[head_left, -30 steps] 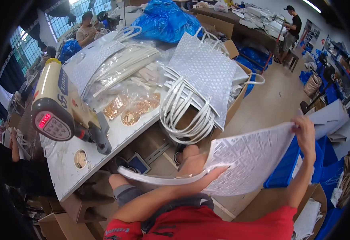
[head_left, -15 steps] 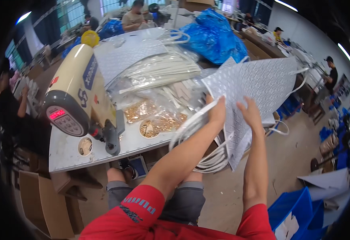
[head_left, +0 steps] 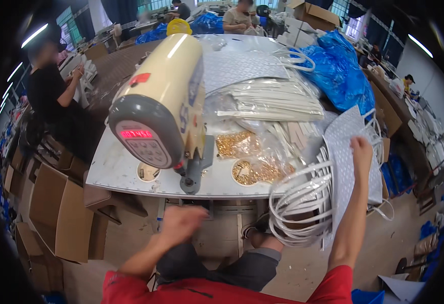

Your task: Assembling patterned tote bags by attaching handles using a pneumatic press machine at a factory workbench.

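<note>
My left hand [head_left: 184, 223] is in front of the table's near edge, below the machine, its fingers smeared by motion; nothing shows clearly in it. My right hand [head_left: 361, 150] is closed, with curled fingers, over the upper part of a silver embossed bag panel [head_left: 347, 167]. Whether it pinches something there is hidden. The panel stands with a stack of others at the table's right end. White cord handles [head_left: 300, 215] hang in loops from the stack's left side. A cream fastening machine [head_left: 156, 101] with a grey front and a lit red display stands on the table.
On the white table [head_left: 115, 172] lie bagged gold-coloured metal fittings [head_left: 237, 144], bundled white strips [head_left: 272, 101] and a flat silver panel [head_left: 242, 68]. Blue plastic bags [head_left: 341, 71] are behind. An open cardboard box [head_left: 64, 213] stands on the left floor. Co-workers sit around.
My left hand has left the panel and swung left, below the machine. My right hand stays at the panels, now closed rather than spread. The view has turned left.
</note>
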`<state>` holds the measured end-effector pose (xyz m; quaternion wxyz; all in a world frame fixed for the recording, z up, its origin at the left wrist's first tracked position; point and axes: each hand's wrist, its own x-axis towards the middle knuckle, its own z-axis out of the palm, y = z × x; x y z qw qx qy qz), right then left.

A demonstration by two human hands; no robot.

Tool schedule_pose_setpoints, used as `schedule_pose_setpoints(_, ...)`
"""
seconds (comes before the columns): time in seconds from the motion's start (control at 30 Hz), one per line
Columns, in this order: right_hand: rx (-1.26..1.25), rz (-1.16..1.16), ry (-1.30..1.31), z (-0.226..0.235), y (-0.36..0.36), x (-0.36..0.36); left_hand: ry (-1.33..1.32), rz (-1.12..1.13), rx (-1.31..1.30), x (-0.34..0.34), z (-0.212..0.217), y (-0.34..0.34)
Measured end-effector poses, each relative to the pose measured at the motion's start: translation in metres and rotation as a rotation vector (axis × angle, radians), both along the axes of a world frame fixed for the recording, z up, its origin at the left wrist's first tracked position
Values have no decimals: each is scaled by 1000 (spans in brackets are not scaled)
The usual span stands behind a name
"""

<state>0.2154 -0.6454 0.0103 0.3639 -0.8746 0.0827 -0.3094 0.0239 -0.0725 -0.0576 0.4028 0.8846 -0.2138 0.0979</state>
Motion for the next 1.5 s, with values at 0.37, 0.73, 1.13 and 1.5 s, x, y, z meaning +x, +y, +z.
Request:
schedule_pose_setpoints(0.37,-312,160,122,5,164,331,-412,827,92,77,-91,126)
schedule_pose_setpoints(0.73,111,351,228,87,212,375,-452,793,23,63,-80,135)
schedule_pose_setpoints(1.13,-111,417,-807,340,461,188,-470,669,-277,59,-60,147)
schedule_pose_setpoints(1.5,46,1014,-955,454,561,-18,-1204,901,-268,-61,245,305)
